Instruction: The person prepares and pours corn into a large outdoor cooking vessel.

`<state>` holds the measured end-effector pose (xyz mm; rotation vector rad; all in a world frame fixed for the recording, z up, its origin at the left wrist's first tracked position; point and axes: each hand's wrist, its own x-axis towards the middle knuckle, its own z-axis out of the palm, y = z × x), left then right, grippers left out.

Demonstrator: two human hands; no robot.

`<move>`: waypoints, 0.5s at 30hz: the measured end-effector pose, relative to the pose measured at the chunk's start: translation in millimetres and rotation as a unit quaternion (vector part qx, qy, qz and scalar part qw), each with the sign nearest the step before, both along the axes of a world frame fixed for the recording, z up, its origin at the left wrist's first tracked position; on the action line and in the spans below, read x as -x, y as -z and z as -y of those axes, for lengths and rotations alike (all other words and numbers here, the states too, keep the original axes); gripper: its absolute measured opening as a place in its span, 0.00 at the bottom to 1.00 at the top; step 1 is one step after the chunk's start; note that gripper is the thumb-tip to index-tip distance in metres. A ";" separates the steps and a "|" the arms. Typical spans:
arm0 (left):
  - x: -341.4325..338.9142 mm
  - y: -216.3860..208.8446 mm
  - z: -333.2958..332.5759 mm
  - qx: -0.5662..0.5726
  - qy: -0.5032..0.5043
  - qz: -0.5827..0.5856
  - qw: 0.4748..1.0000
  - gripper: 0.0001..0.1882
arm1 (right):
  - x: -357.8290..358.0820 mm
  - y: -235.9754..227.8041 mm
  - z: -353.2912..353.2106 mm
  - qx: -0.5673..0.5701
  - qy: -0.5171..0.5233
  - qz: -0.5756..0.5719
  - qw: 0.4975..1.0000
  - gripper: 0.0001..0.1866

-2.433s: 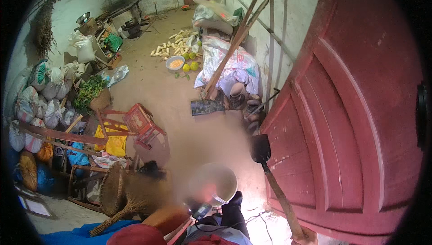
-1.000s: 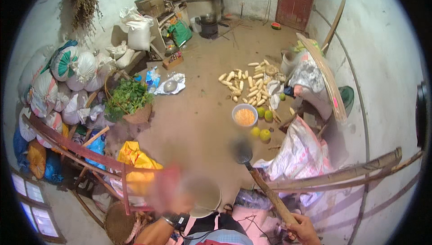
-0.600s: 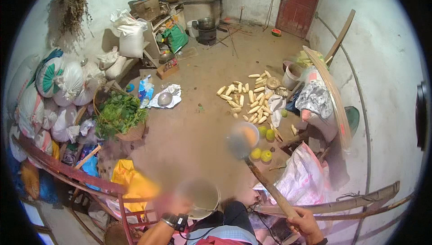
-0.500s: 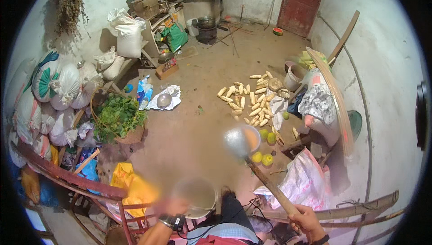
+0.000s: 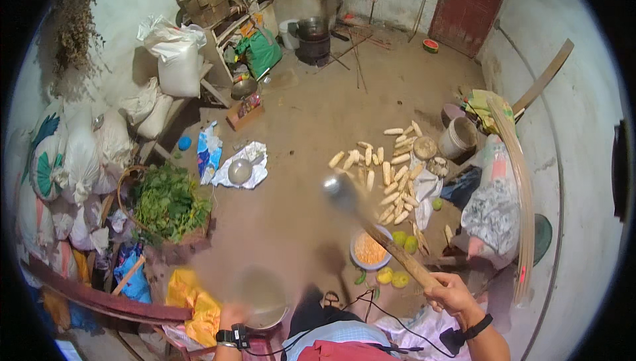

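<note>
My right hand is closed around the long wooden handle of a ladle. Its metal head is raised over the floor, pointing forward and left, slightly smeared. Close by on the floor is a bowl with yellow-orange corn kernels in it. My left hand, with a dark band on the wrist, is beside a round metal pot in front of my legs. Blur hides the left fingers, so I cannot tell whether they grip the pot's rim.
Green-yellow fruits lie beside the bowl, and husked corn cobs beyond it. Leafy greens fill a basket at left, near stacked sacks. A yellow bag is near my left hand. Cables cross my lap.
My right hand has lifted the ladle forward, its head moving off the bowl so the kernels now show. My left hand stays beside the pot. The whole view has shifted a little.
</note>
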<state>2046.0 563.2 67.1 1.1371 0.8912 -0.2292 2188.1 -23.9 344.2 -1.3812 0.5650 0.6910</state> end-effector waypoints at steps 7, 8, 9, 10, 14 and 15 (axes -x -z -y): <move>-154.2 -11.8 -21.4 -0.164 0.113 0.012 0.980 0.13 | -182.7 0.8 -16.8 0.011 0.035 -0.003 0.999 0.20; -192.4 7.2 -32.6 0.056 -0.086 -0.074 0.992 0.13 | -210.1 0.4 -16.4 0.016 0.045 -0.004 0.999 0.20; -215.0 17.1 -52.6 0.259 -0.286 -0.165 0.908 0.12 | -236.3 0.7 -19.4 0.006 0.037 0.000 0.999 0.19; -221.9 31.1 -67.1 0.256 -0.282 -0.174 0.908 0.12 | -262.1 1.9 -21.7 -0.004 0.031 0.008 0.999 0.19; -295.6 45.9 -85.5 0.117 -0.194 -0.120 0.967 0.11 | -353.8 1.2 -18.6 -0.004 0.067 -0.003 0.998 0.16; -337.6 25.5 -61.1 0.025 -0.086 -0.081 0.993 0.10 | -375.8 4.8 -9.4 0.005 0.085 -0.005 0.996 0.16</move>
